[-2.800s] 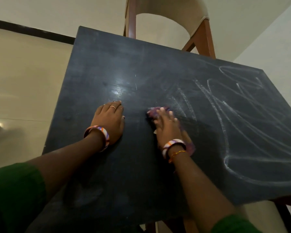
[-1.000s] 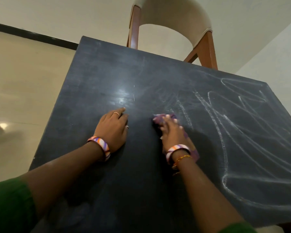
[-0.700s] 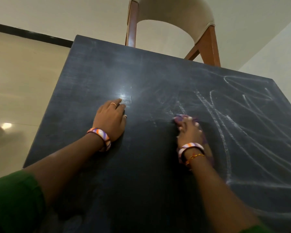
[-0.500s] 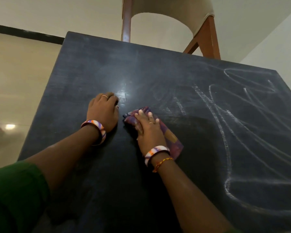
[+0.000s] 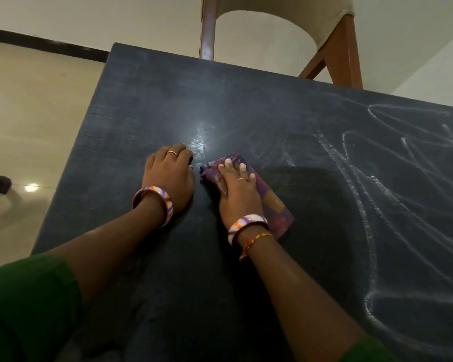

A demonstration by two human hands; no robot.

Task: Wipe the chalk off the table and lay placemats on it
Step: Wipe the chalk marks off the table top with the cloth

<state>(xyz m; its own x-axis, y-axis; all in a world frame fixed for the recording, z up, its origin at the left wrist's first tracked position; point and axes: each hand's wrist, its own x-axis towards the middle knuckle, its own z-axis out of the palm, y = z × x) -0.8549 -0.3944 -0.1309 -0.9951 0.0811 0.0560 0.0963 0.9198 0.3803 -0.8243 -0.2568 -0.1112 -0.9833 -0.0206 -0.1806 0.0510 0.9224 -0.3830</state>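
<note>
Pressing flat on a purple patterned cloth (image 5: 270, 202), the right hand (image 5: 237, 193) pins it to the dark table (image 5: 147, 105) near the middle of the view, fingers spread and laid out over the fabric rather than curled around it. The cloth shows past the hand at 12 o'clock and again at 4 o'clock, beside the striped bangle (image 5: 246, 223) and a thin orange thread on that wrist. The left hand (image 5: 169, 173) rests on the bare tabletop at 9 o'clock from the cloth, just beside it, fingers bent under, holding nothing; a matching bangle (image 5: 156, 202) sits on its wrist. White chalk scribbles (image 5: 372, 205) cover the tabletop from 1 o'clock round to 4 o'clock of the cloth, well apart from it, with fainter smeared traces nearer, at 1 o'clock. The surface around and left of the hands looks dark and mostly clean. A wooden chair (image 5: 332, 48) with a pale seat stands at the table's far edge, at 12 o'clock. Green sleeves (image 5: 29, 304) fill the lower corners.
</note>
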